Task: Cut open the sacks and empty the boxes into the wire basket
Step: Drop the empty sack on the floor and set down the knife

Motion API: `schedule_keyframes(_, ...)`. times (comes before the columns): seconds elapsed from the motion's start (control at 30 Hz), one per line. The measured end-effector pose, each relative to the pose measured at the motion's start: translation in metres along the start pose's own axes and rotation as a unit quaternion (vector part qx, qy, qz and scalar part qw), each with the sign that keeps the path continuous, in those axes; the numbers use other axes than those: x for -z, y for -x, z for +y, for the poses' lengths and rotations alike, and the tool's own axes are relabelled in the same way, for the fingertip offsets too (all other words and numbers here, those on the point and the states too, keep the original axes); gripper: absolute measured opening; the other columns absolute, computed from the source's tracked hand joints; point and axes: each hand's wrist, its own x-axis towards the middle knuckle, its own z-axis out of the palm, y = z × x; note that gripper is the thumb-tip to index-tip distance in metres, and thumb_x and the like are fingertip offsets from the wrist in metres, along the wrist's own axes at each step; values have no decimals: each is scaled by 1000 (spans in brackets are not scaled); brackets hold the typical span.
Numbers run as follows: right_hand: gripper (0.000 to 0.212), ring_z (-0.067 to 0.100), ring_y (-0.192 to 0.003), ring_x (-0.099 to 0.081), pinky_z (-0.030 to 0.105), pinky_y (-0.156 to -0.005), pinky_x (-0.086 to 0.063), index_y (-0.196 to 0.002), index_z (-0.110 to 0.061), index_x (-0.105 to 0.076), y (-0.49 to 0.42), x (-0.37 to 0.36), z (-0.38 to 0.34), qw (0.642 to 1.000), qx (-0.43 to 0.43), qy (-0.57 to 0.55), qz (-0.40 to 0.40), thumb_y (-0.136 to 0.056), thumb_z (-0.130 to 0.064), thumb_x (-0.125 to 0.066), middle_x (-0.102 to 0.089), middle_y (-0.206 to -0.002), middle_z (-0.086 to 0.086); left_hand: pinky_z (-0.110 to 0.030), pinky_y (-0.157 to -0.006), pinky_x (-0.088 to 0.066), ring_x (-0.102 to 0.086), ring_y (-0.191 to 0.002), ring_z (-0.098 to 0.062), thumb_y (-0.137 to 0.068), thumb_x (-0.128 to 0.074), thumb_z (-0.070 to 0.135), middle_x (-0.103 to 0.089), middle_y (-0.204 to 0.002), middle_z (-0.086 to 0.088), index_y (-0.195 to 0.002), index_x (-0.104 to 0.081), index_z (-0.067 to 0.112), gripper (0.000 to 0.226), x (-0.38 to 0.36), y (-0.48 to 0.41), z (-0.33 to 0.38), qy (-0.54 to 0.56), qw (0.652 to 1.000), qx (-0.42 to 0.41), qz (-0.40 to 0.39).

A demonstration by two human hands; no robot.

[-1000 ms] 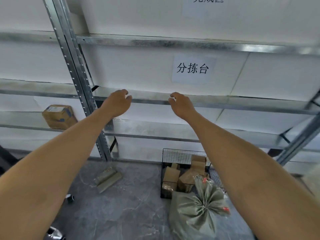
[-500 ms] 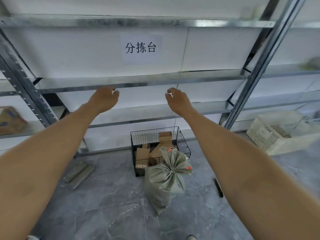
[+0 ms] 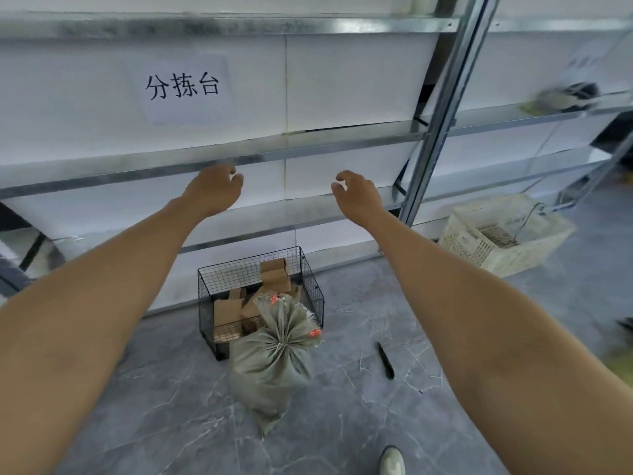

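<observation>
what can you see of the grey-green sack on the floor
The grey-green woven sack is full and bulging, its neck gathered into pleats and tied shut, with small orange-red bits at the tie. It lies on the grey marbled floor, neck end against the front of the black wire basket, its tapered bottom toward the camera.

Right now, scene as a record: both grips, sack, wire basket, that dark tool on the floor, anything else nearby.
left grip: raised before the shelf, fingers loosely curled, holds nothing
right grip: likewise raised, loosely curled, holds nothing
sack: on the floor, neck tied, right in front of the wire basket
wire basket: on the floor below the shelf, several cardboard boxes inside
dark tool: slim, lying on the floor right of the sack, apart from it
white crate: on the floor, far right
</observation>
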Motion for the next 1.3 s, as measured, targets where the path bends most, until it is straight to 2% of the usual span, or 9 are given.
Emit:
schedule_keyframes(0.33, 42, 26, -94, -57, 32, -78, -44, -138, -12, -43, -95, 33, 173, 997, -39, 15, -62, -99, -26, -40, -60, -122, 14, -40, -97, -40, -49, -119, -33, -101, -29, 31, -51, -136, -17, -136, -45, 7, 45, -153, -77, 113, -1, 998, 25, -55)
schedule_keyframes(0.5, 43, 29, -108, -57, 33, -83, -44, -138, -12, -44, -119, 4, 235, 993, -72, 7, -99, -98, -28, -39, -58, -126, 12, -32, -81, -38, -53, -101, -29, -101, -29, 28, -58, -124, -17, -130, -49, 7, 41, -228, -96, 134, -3, 994, 33, -109)
schedule_keyframes(0.57, 44, 30, -109, -57, 34, -83, -45, -139, -12, -44, -124, -14, 259, 991, -84, -2, -108, -98, -28, -39, -59, -126, 12, -34, -88, -40, -52, -109, -29, -101, -30, 29, -54, -132, -16, -133, -47, 7, 43, -260, -102, 135, 1, 991, 34, -130)
schedule_keyframes(0.67, 43, 31, -103, -59, 30, -73, -43, -138, -13, -44, -125, -47, 300, 986, -116, -2, -119, -98, -29, -39, -59, -124, 13, -36, -98, -38, -46, -124, -31, -100, -31, 31, -47, -141, -16, -137, -44, 9, 45, -314, -109, 127, -6, 986, 30, -164)
schedule_keyframes(0.8, 44, 33, -100, -61, 30, -70, -42, -140, -11, -43, -119, -98, 359, 979, -156, -3, -130, -99, -27, -40, -58, -124, 16, -32, -68, -39, -56, -88, -28, -99, -31, 30, -60, -109, -13, -122, -53, 9, 38, -392, -109, 112, 18, 979, 26, -201)
schedule_keyframes(0.9, 44, 32, -109, -56, 30, -76, -41, -141, -11, -42, -105, -140, 406, 974, -181, 10, -138, -100, -26, -39, -55, -130, 15, -32, -61, -34, -48, -72, -24, -100, -30, 26, -52, -83, -9, -90, -50, 13, 26, -459, -102, 95, 25, 972, -5, -232)
schedule_keyframes(1.0, 44, 31, -122, -50, 33, -93, -41, -140, -11, -44, -90, -190, 457, 970, -197, 35, -137, -99, -26, -41, -53, -136, 14, -36, -65, -38, -47, -71, -24, -100, -31, 26, -50, -84, -8, -76, -38, 26, 25, -534, -94, 72, 44, 965, -17, -257)
schedule_keyframes(1.2, 43, 34, -124, -48, 38, -99, -40, -138, -10, -45, -51, -302, 574, 954, -258, 34, -146, -99, -27, -42, -52, -135, 17, -39, -77, -43, -55, -88, -31, -100, -32, 28, -55, -95, -18, -97, -53, 4, 32, -693, -64, 14, 38, 957, -2, -287)
schedule_keyframes(1.3, 44, 34, -125, -47, 38, -99, -39, -139, -11, -43, -35, -360, 631, 947, -275, 41, -160, -99, -29, -42, -51, -137, 18, -41, -76, -43, -55, -92, -39, -99, -33, 28, -57, -98, -26, -79, -45, 8, 31, -768, -56, -17, 39, 961, -2, -274)
